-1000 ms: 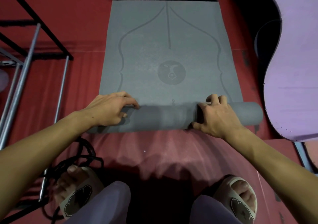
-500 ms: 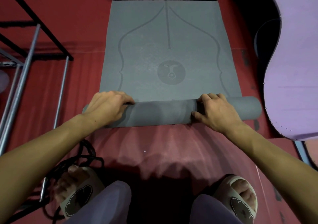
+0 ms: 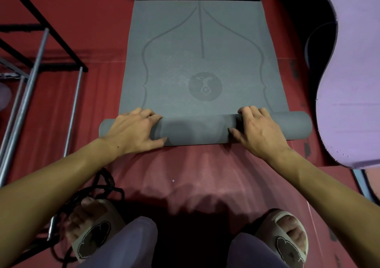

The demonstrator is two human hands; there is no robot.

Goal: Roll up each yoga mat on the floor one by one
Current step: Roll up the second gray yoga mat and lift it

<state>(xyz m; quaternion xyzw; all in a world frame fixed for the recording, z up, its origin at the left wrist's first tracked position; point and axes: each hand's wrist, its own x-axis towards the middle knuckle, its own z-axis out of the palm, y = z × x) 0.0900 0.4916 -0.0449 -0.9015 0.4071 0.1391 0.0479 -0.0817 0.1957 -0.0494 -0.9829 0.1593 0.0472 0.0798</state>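
My left hand [image 3: 136, 130] and right hand [image 3: 258, 131] both grip the rolled near end of the grey mat [image 3: 202, 62], fingers curled over the far side of the roll [image 3: 197, 129] and thumbs on its near face. The mat lies flat on the red floor [image 3: 197, 171] ahead of me, its far end also curled into a roll at the top of the view. A purple mat [image 3: 353, 82] lies to the right, a metal rack [image 3: 30, 78] to the left, and a black cord [image 3: 102, 187] sits by my left slipper [image 3: 92, 234].
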